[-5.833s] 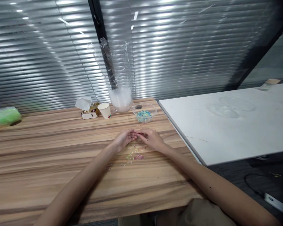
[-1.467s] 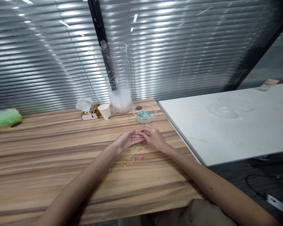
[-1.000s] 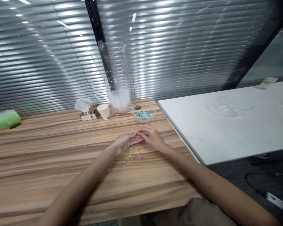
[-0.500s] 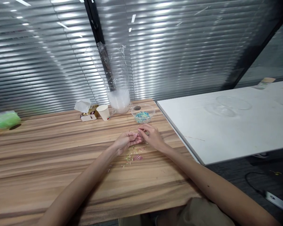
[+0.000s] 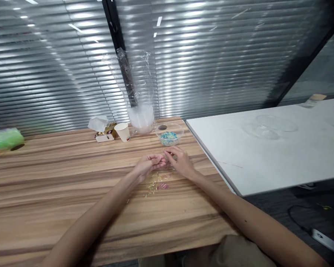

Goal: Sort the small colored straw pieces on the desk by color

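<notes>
My left hand [image 5: 150, 164] is closed in a pinch over the wooden table, its fingertips pointing right. Close against it, my right hand [image 5: 179, 160] also pinches, thumb and forefinger near the left fingertips. Whatever sits between the fingers is too small to make out. Small thin pieces [image 5: 157, 182], yellow-green, clear and pink, lie scattered on the table just below my hands; a few more show under the right palm. Beyond my hands stands a clear plastic bowl [image 5: 178, 130] with blue, teal and pale yellow bits [image 5: 169, 138] in it.
At the back of the wooden table [image 5: 72, 178] stand a tissue box [image 5: 105, 135], a paper cup [image 5: 123, 132] and a bagged stack of clear bowls [image 5: 141, 118]. A green bag [image 5: 7, 139] lies far left. The white table [image 5: 281, 155] at right holds clear lids [image 5: 277, 122] and a jar [image 5: 314, 100].
My two hands stay together in nearly the same place, with the fingertips slightly farther apart. The view has shifted a little. The scattered pieces and the bowl look unchanged.
</notes>
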{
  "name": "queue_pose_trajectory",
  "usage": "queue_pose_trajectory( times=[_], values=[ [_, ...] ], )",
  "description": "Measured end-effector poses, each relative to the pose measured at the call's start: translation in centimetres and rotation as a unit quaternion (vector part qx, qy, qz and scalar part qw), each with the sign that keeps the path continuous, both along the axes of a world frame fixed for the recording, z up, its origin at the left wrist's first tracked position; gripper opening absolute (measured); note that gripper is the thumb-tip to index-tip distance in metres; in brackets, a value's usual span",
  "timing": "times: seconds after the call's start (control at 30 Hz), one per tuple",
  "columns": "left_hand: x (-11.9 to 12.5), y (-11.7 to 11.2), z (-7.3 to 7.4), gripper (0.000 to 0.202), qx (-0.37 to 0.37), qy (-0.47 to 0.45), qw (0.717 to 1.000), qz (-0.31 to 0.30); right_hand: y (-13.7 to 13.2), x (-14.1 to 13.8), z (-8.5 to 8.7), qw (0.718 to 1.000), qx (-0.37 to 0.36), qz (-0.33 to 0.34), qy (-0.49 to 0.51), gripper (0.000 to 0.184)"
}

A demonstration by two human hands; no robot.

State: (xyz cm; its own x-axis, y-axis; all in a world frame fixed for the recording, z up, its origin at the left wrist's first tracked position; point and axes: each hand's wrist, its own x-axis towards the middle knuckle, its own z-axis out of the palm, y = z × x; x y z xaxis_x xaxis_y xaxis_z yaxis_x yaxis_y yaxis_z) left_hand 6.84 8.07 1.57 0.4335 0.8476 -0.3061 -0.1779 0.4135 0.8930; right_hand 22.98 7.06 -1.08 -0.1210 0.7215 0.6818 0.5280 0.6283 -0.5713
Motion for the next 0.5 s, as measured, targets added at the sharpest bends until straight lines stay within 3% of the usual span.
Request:
queue_pose_trajectory(
  times=[0.23, 0.5],
  values=[
    [0.2, -0.3, 0.1, 0.003, -0.012, -0.047, 0.999, -0.007, -0.9, -0.1, 1.3, 0.997, 0.062, -0.029, 0.025, 0.019],
    [1.9, -3.1, 1.5, 0.007, -0.045, -0.074, 0.995, -0.040, -1.4, 0.4, 2.2, 0.992, 0.096, -0.056, 0.055, 0.023]
  ],
)
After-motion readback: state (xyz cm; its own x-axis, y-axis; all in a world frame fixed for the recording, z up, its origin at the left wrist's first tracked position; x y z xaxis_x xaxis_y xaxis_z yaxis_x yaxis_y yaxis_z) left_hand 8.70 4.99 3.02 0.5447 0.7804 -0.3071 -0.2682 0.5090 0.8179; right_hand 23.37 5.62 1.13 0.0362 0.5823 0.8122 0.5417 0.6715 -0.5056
